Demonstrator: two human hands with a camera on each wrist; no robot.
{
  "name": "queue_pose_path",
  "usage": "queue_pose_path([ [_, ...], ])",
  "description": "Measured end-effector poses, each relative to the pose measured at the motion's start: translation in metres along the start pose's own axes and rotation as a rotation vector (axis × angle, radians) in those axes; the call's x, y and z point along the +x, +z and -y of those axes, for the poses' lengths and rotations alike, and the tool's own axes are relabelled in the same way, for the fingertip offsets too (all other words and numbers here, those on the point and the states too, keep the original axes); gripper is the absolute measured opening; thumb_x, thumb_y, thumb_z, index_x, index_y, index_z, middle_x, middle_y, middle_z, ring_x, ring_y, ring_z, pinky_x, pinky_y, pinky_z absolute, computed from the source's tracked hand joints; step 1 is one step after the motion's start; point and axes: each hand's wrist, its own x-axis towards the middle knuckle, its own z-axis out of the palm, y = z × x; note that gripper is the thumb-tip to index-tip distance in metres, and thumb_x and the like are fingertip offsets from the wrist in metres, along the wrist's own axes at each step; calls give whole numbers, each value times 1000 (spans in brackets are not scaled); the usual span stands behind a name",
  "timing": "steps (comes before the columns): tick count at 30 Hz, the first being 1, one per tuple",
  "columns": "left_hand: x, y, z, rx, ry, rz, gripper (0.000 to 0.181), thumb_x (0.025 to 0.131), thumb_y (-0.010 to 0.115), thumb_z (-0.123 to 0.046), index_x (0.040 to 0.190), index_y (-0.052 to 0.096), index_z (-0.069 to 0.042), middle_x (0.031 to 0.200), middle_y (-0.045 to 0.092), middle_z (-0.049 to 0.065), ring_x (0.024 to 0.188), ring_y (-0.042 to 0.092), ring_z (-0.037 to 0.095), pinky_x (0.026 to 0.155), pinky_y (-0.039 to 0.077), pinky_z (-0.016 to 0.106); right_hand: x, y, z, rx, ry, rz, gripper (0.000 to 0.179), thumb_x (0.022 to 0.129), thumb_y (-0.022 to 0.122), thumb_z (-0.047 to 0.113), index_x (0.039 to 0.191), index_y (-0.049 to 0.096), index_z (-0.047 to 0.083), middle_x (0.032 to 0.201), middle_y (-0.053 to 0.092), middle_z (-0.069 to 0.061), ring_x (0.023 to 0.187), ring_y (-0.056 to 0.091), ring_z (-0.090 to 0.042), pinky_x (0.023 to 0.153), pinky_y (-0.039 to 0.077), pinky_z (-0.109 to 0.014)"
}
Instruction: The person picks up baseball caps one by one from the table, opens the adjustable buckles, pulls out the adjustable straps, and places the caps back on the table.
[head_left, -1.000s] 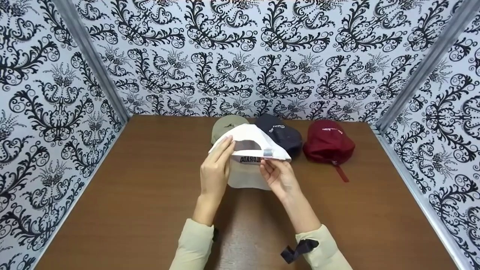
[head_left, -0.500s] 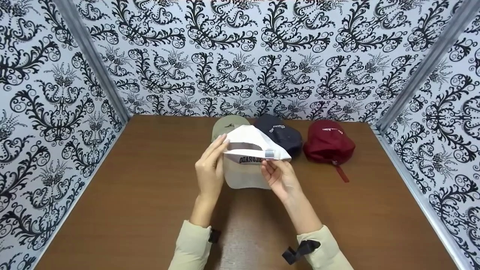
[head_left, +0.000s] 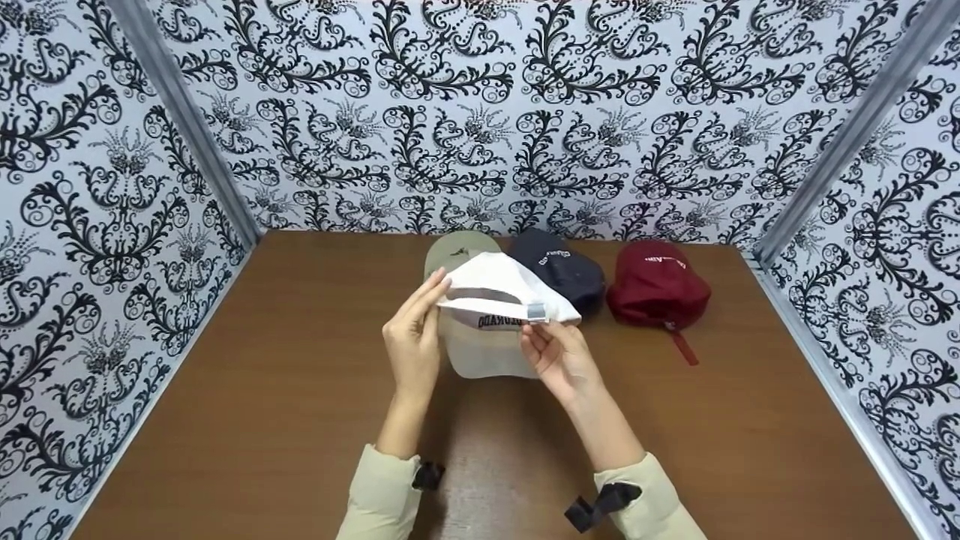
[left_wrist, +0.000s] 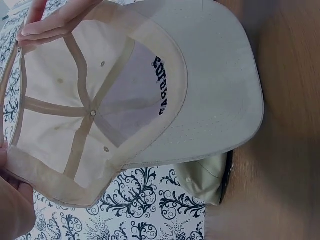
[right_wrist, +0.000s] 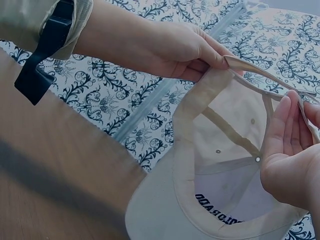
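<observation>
White cap (head_left: 501,274), held up over the brown table (head_left: 285,390) between the two hands, its brim (head_left: 491,358) hanging toward 6 o'clock. The left hand (head_left: 411,337) pinches the edge at the cap's 10 o'clock; the right hand (head_left: 562,358) is clamped on it near the buckle (head_left: 537,311), toward 3 o'clock. Behind lie a green cap (head_left: 451,253) at 11 o'clock, a dark blue cap (head_left: 568,271) between 1 and 2, and a red cap (head_left: 660,286) near 3.

A white cap (head_left: 504,274) with black lettering is held above the tabletop (head_left: 300,375), rear strap (head_left: 487,306) near, brim (head_left: 491,358) downward.
</observation>
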Motion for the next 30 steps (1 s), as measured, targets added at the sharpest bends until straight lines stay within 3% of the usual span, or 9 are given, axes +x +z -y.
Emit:
queue_pose_path([
  [10,-2,-2,3,23,-60,-28,27,92,61,9,110,75,-3,121,71,14,118,67,28,103,49,22,-1,1,1,13,9,-27,7,93,63,2,92,69,7,80,75,-3,75,72,-11,73,60,-21],
  [18,-3,-4,6,-85,-172,-27,25,94,60,5,112,75,-5,123,71,10,121,65,21,106,48,23,-1,-2,-1,-5,17,-18,14,96,56,0,89,66,8,80,74,-2,76,71,-10,73,60,-21],
  [30,-2,-11,3,-179,-246,-7,26,96,55,8,112,74,1,124,70,15,120,65,12,104,49,20,0,-7,-1,-20,43,58,17,97,56,2,89,70,7,85,76,-4,79,71,-10,76,59,-19],
])
